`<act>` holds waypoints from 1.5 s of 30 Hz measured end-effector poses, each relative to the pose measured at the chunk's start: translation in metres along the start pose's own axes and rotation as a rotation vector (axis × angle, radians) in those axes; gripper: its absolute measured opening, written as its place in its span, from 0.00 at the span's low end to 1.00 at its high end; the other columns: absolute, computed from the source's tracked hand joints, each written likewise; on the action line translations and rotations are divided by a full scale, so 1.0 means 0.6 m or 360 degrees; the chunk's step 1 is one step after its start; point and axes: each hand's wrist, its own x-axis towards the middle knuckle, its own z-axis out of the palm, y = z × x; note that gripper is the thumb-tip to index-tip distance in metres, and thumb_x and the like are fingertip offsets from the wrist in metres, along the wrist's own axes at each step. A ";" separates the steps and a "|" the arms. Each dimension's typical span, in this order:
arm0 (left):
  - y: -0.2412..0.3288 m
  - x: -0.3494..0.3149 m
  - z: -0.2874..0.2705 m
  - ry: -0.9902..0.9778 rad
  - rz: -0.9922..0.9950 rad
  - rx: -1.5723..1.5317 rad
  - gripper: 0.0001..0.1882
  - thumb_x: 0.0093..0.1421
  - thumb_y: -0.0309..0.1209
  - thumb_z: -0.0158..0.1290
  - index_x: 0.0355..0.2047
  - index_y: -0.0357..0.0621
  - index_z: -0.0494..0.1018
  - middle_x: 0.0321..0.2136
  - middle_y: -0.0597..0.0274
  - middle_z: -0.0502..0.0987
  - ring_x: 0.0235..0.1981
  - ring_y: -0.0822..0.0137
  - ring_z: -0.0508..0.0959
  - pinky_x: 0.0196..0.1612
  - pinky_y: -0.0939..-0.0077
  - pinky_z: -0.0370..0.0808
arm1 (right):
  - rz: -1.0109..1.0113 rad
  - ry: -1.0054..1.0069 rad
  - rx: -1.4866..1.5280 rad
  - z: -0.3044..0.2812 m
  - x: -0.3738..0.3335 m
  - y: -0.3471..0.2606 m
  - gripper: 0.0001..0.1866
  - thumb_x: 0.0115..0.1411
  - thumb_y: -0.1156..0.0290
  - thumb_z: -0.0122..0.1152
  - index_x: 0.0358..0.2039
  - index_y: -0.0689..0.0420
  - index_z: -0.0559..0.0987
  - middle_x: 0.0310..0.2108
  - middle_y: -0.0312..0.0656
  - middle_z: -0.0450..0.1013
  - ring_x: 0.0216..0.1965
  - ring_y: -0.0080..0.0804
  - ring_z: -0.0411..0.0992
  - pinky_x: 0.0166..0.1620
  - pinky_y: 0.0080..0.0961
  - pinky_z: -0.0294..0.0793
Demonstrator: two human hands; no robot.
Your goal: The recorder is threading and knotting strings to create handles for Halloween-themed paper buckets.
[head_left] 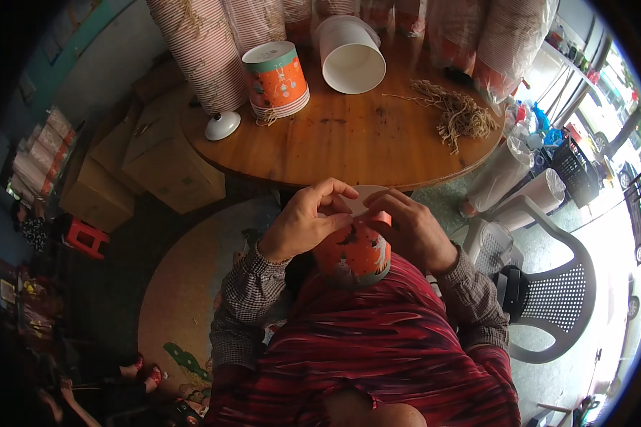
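Observation:
An orange paper bucket (pixel 356 255) with a dark printed pattern and a green-grey band at its lower end is held against my striped red top, just short of the table edge. My left hand (pixel 310 219) is closed at the left of its rim, thumb outside and bent fingers over the opening. On the other side, my right hand (pixel 417 231) pinches the rim with curled fingers. Whether a thin string lies between the fingertips cannot be made out. Part of the bucket's white inside shows between the hands.
On the round wooden table (pixel 335 153) are an upside-down orange bucket stack (pixel 278 82), a white bucket on its side (pixel 352 67), a twine bundle (pixel 456 114), a white lid (pixel 223 125) and tall cup stacks (pixel 199 50). Cardboard boxes (pixel 171 164) stand left, a grey plastic chair (pixel 559 285) right.

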 end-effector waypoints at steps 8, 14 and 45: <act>-0.008 0.005 0.008 0.0129 0.0131 0.0032 0.07 0.57 0.22 0.56 0.37 0.36 0.74 0.31 0.67 0.77 0.34 0.79 0.75 0.40 0.83 0.72 | 0.0027 -0.0159 0.0204 -0.027 0.024 0.026 0.10 0.56 0.75 0.61 0.39 0.62 0.75 0.36 0.44 0.76 0.37 0.35 0.76 0.40 0.28 0.74; -0.031 0.014 0.037 0.0467 0.0334 -0.0162 0.04 0.59 0.21 0.54 0.35 0.37 0.74 0.30 0.64 0.77 0.32 0.76 0.76 0.37 0.82 0.74 | 0.0234 -0.0246 0.0488 -0.011 0.049 0.014 0.08 0.57 0.72 0.59 0.34 0.63 0.76 0.26 0.45 0.76 0.27 0.29 0.74 0.34 0.26 0.73; -0.023 0.014 0.039 0.0330 0.0213 -0.0296 0.10 0.61 0.26 0.54 0.39 0.30 0.74 0.31 0.62 0.79 0.35 0.76 0.77 0.40 0.82 0.75 | 0.0431 0.0275 0.1190 0.033 0.043 0.021 0.04 0.60 0.77 0.57 0.35 0.63 0.77 0.36 0.36 0.75 0.39 0.18 0.71 0.43 0.17 0.72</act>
